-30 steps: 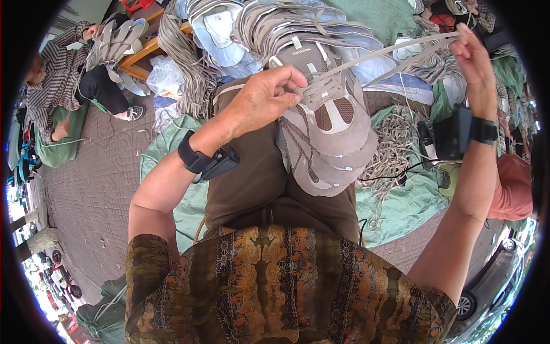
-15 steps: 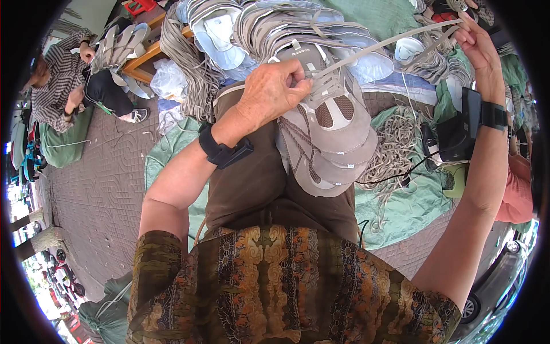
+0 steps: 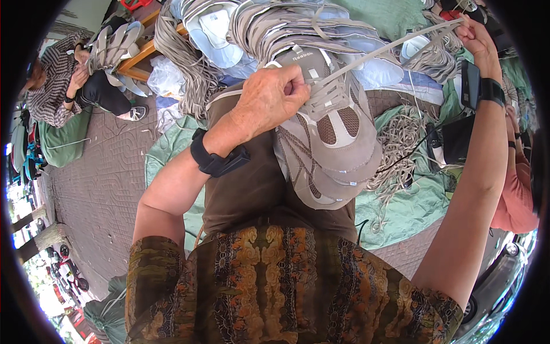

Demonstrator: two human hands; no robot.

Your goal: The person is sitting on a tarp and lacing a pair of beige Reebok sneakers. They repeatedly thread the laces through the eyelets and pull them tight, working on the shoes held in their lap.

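Observation:
A grey-beige shoe upper (image 3: pixel 349 152) with mesh panels lies on top of other similar uppers across my lap, its toe toward me. Flat beige shoelace (image 3: pixel 395 46) runs in crossing rows through its eyelets. Closed at the left side of the lacing, my left hand (image 3: pixel 272 97) pinches the upper's eyelet edge; the fingertips are partly hidden. My right hand (image 3: pixel 478 43) is raised at the far right, fingers pinched on the shoelace, which stretches taut up from the eyelets.
Many stacked shoe uppers (image 3: pixel 286 28) spread beyond my knees. A tangle of loose laces (image 3: pixel 398 140) lies on green sheeting (image 3: pixel 401 212) at right. Hanging laces (image 3: pixel 192 74) and a plastic bag (image 3: pixel 166 74) are at left. A seated person (image 3: pixel 60 80) handles uppers farther left; another person's arm shows at right.
The uppers on my lap have shifted slightly toward me. Both hands keep nearly the same places, with the lace still stretched. At left, the seated person's hands have come together.

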